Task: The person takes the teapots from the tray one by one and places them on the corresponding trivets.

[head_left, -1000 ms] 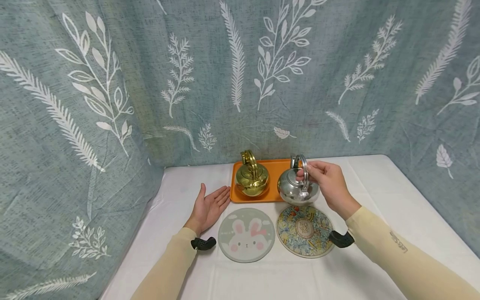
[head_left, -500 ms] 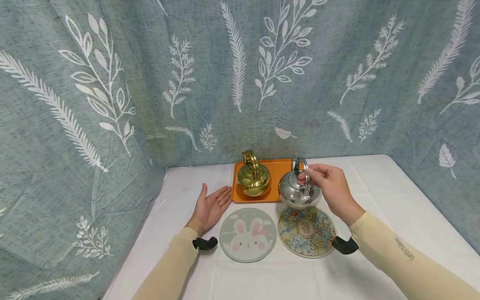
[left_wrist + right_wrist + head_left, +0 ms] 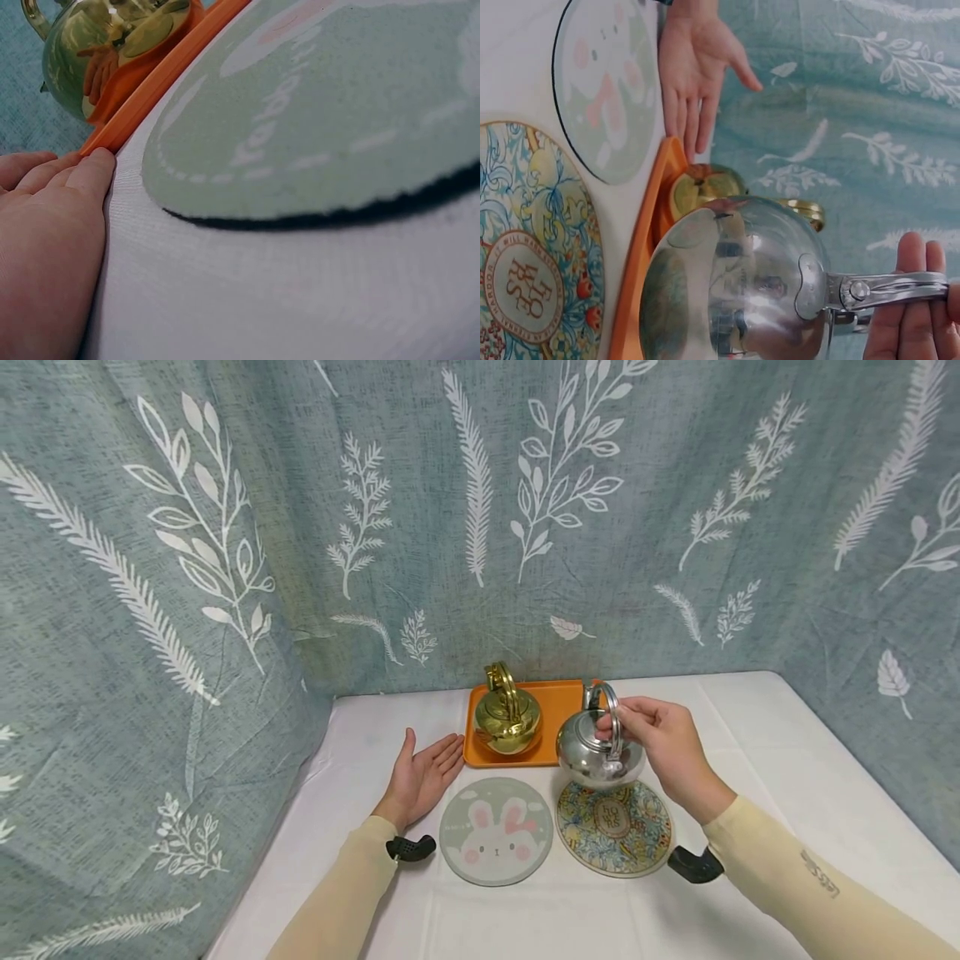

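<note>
A silver teapot hangs by its top handle from my right hand, whose fingers and thumb grip that handle. In the right wrist view the silver teapot is lifted off the tray. Below it in the head view lies a round floral mat, partly covered from sight. My left hand rests on the table, palm up with straight fingers. Its fingertips touch the left edge of an orange tray, as the left wrist view shows. On that tray stands a gold teapot.
A round grey-green rabbit mat lies left of the floral mat, in front of the tray. White cloth covers the table. A blue-green leaf-patterned curtain hangs behind the tray and along both sides.
My right hand has brought the silver teapot toward me and slightly down, from the tray's front edge to over the back of the floral mat. The left hand has stayed in place.
</note>
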A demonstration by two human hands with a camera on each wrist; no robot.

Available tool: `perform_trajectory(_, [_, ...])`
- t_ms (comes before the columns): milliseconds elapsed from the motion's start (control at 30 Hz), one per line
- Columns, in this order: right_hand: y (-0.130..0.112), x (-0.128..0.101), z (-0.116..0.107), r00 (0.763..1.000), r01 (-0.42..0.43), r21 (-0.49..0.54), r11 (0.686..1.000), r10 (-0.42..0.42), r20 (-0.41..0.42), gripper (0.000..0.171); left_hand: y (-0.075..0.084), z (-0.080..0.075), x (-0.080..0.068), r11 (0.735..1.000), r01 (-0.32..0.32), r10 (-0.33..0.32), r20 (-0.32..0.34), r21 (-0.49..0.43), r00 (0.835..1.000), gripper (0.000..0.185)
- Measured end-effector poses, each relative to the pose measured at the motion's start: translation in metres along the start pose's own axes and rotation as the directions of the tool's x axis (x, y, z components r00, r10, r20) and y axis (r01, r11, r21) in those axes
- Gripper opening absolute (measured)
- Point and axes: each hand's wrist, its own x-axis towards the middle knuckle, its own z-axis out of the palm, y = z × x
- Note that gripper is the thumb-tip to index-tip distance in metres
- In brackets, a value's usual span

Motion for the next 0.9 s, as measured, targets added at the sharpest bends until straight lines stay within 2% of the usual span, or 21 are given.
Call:
perform_trajectory(300, [-0.003, -0.012, 0.000, 1.000, -0.005, 0.000, 1.000, 0.005, 0.007, 0.034, 0.000, -0.001, 0.001, 1.000, 0.006, -0.007, 0.011, 0.029, 1.000, 0.106])
perform_trajectory(900, [0.002, -0.029, -0.005, 1.000, -0.018, -0.014, 1.000, 0.018, 0.008, 0.035, 0.001, -0.001, 0.004, 0.999, 0.014, -0.013, -0.007, 0.030, 1.000, 0.107])
